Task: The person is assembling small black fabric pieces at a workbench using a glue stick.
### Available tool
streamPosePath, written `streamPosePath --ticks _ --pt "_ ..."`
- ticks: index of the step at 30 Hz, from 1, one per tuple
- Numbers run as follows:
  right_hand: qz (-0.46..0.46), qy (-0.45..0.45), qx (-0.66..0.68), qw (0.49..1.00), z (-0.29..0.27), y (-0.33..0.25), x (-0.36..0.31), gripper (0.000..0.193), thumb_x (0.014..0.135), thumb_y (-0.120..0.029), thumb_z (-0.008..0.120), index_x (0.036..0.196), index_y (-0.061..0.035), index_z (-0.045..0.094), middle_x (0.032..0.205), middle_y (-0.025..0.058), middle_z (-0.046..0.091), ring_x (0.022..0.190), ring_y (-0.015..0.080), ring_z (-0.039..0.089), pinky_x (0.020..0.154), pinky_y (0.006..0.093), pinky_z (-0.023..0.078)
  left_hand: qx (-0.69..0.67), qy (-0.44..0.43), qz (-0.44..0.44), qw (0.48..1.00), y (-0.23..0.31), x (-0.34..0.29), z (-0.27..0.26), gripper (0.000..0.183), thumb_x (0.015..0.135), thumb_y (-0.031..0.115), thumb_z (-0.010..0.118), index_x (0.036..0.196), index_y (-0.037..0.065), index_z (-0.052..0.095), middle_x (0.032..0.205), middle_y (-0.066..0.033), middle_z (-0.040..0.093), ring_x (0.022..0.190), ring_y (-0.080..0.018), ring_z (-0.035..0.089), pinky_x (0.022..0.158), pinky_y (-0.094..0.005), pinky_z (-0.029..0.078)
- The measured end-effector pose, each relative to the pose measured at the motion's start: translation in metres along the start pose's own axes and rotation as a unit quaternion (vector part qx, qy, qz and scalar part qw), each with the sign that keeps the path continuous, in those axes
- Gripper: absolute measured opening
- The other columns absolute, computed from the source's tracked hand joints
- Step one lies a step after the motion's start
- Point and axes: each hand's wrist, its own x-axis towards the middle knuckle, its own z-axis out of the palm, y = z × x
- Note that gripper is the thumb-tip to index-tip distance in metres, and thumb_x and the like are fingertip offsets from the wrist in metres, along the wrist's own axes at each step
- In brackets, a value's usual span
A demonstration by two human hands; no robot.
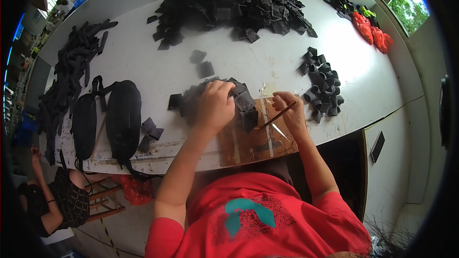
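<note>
My left hand (pixel 217 103) rests on a heap of flat black square pieces (pixel 193 98) near the table's front. Its fingers are bent, closed on a black square piece (pixel 245 99) at the heap's right side; part of that grip is hidden. In my right hand (pixel 292 113) is a thin dark stick (pixel 279 114), slanting down to the left. The stick's lower end is over a brown board (pixel 248 145) with pale strips across it. The board lies at the front edge, under part of the heap.
A large pile of black pieces (pixel 272 7) spans the back. Curled black pieces (pixel 322 83) lie right; black rolled strips (pixel 76 62) and two black pouches (pixel 123 110) lie left. Red plastic bags (pixel 370 31) sit at the far right. Another person (pixel 57 200) is at lower left.
</note>
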Motion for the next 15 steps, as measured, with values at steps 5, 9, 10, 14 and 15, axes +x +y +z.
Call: streamPosePath --ticks 5,9,10,14,15 --pt "0.051 0.024 0.073 0.996 -0.014 0.005 -0.058 0.016 0.09 -0.01 0.058 0.096 0.0037 0.064 0.073 0.0018 0.063 0.065 0.0071 0.057 0.06 0.0211 0.047 0.127 -0.102 0.0 0.987 -0.018 0.005 0.022 0.019 0.073 0.002 0.065 0.091 0.004 0.062 0.085 -0.0112 0.06 0.089 -0.0307 0.059 0.078 -0.0377 0.05" --pt "0.037 0.024 0.063 0.997 -0.014 -0.009 -0.087 0.013 0.089 -0.008 0.06 0.095 0.0027 0.064 0.074 0.0008 0.061 0.067 0.0067 0.056 0.06 0.0215 0.046 0.04 0.019 0.01 0.999 -0.028 0.006 0.015 0.011 0.074 0.0 0.066 0.085 0.003 0.066 0.086 -0.0101 0.063 0.08 -0.0284 0.06 0.072 -0.0366 0.049" --pt "0.045 0.011 0.048 0.998 -0.013 -0.015 -0.092 0.012 0.087 -0.006 0.06 0.094 0.0025 0.064 0.077 0.0046 0.062 0.068 0.0107 0.058 0.06 0.0238 0.046 0.038 0.084 0.037 0.995 -0.026 0.004 0.008 0.012 0.075 0.0 0.067 0.086 0.003 0.066 0.085 -0.0089 0.063 0.077 -0.0255 0.06 0.07 -0.0346 0.049" --pt "-0.034 -0.087 0.005 0.996 0.003 -0.045 -0.107 0.013 0.087 -0.006 0.059 0.095 0.0027 0.064 0.08 0.0117 0.063 0.071 0.0205 0.061 0.064 0.028 0.047 -0.331 0.149 -0.212 0.907 0.005 -0.028 -0.019 0.009 0.085 0.002 0.064 0.094 0.0 0.066 0.081 -0.0013 0.064 0.07 -0.007 0.053 0.063 -0.0206 0.042" --pt "-0.032 -0.107 0.028 0.993 0.01 -0.051 -0.109 0.014 0.087 -0.007 0.059 0.096 0.0024 0.064 0.083 0.0136 0.063 0.074 0.0234 0.062 0.067 0.029 0.048 -0.522 0.144 -0.275 0.794 0.018 -0.045 -0.026 0.012 0.085 0.001 0.064 0.097 0.002 0.066 0.084 -0.003 0.065 0.067 -0.0079 0.053 0.061 -0.0219 0.043"
